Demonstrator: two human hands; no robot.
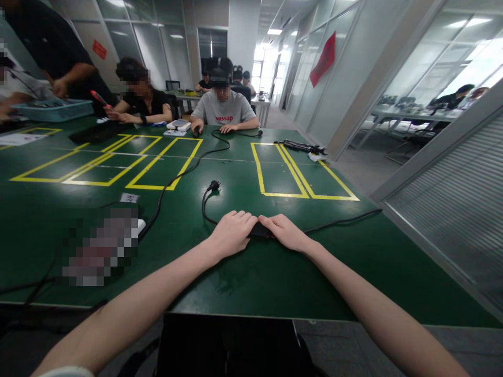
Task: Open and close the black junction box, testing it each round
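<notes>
Both my hands rest on a black power adapter (261, 231) on the green table, just ahead of me. My left hand (232, 233) is closed over its left end, and my right hand (286, 232) grips the right end, so only the dark middle shows. From beside my left hand a black cord curves up to a plug (214, 186) lying on the table. Another cord (341, 221) runs off to the right from my right hand toward the table's edge.
Yellow tape rectangles (304, 195) mark the green table (236, 285). A blurred-out object (104, 248) lies at the left, with a long black cable (159, 201) nearby. Folded black gear (301, 146) sits at the far right. Several people sit or stand beyond, near a blue basket (58, 111).
</notes>
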